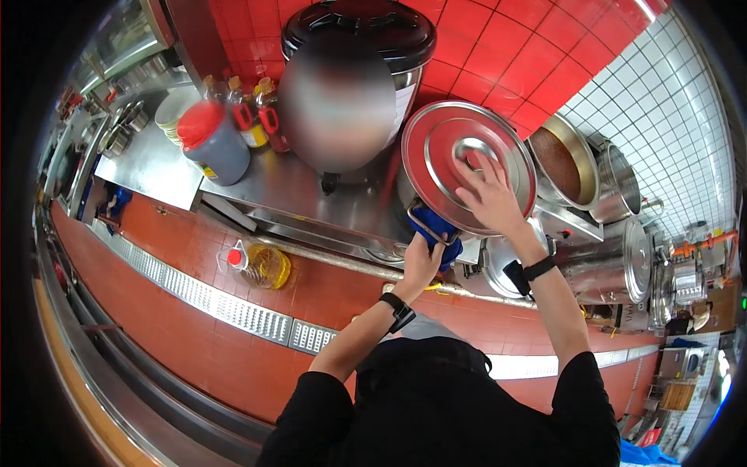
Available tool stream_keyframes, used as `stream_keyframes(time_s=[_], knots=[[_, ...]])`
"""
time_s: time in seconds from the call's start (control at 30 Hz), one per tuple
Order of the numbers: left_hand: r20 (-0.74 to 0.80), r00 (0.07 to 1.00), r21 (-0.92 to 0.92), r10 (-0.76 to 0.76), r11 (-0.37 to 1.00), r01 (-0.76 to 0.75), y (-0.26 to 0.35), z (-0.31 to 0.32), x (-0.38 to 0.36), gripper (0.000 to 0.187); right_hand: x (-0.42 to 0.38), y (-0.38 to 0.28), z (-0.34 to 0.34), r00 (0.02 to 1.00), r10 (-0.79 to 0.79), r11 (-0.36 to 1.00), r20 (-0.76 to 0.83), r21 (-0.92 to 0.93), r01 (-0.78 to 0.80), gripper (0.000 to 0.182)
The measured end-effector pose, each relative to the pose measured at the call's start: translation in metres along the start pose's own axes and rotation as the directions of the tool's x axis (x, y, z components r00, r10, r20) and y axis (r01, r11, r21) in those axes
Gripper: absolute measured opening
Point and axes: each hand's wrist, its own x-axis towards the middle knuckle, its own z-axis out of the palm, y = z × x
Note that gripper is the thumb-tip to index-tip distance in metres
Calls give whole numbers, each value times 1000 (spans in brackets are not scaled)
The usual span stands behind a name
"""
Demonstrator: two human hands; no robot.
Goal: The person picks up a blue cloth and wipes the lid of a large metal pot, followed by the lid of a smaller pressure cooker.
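Observation:
A large round steel lid [432,152] covers a big pot in front of me. My right hand [492,191] lies over the lid with its fingers spread, the fingertips by the central knob. My left hand [421,263] is closed on a blue cloth [437,227] at the pot's metal side handle [419,221]. Most of the pot wall is hidden under the lid and behind my hands. Each of my wrists wears a black band.
Left of the pot stands a steel container with a black lid [358,27]. A red-lidded jug [214,140] and several bottles [268,117] share the counter. An open brown-filled pot [560,159] stands right. An oil jug [268,266] sits on the red floor by a drain grate [210,296].

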Motion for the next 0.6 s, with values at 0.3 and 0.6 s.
stream_keyframes(time_s=[0.3,0.6], knots=[[-297,932,-19,-206,978,210,-21,9,6,34,48,70,46,888,241,955,391,66,-289,47],[-97,906,-466,-413,823,325,-45,-17,33,19,54,76,50,924,66,994,376,59,-96,41]])
